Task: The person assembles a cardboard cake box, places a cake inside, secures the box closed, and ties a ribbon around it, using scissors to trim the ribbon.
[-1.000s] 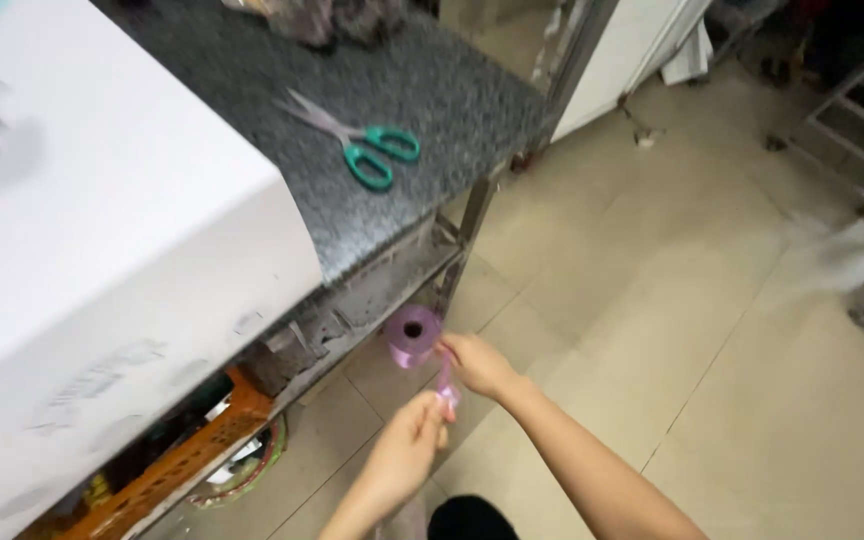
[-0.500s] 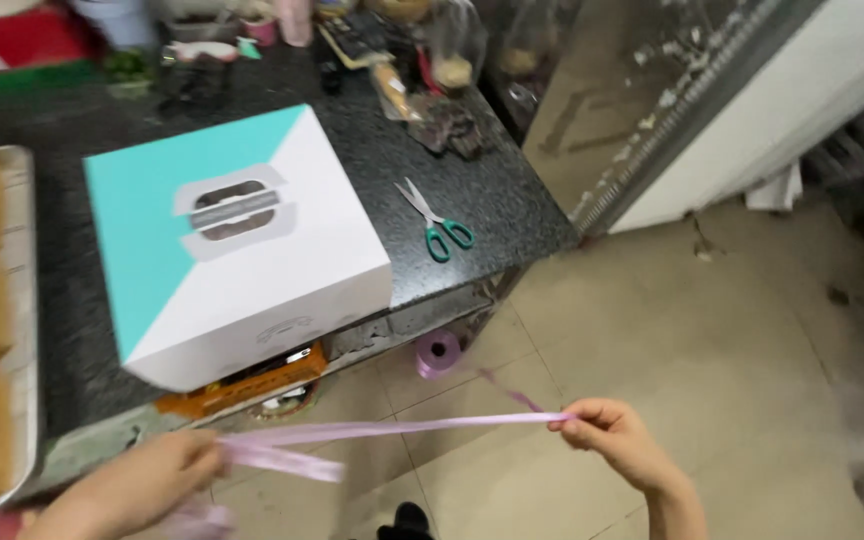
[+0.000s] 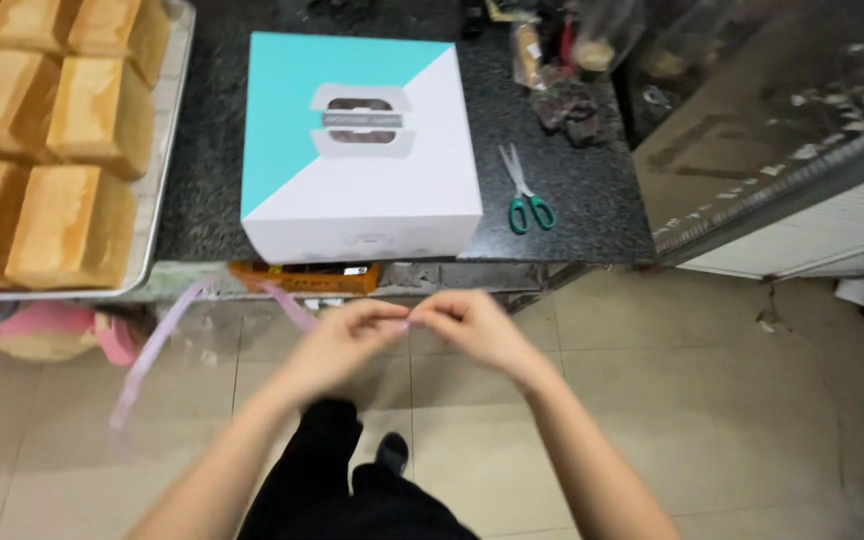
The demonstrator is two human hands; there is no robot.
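My left hand and my right hand meet in front of me, fingertips pinched together on a pale lilac ribbon. The ribbon runs left from my left hand in a loop and hangs down toward the tiled floor. Just beyond my hands, a square teal and white cake box with a handle slot on top rests on the dark speckled counter. Green-handled scissors lie to the right of the box.
A metal tray of golden bread loaves stands at the left on the counter. Bags and clutter sit at the counter's back right. An orange item lies on the shelf under the counter. A white cabinet stands at the right.
My hands, which held the ribbon stretched wide apart, have come together at the middle. The ribbon now hangs in a slack loop at the left, and the view has shifted onto the box.
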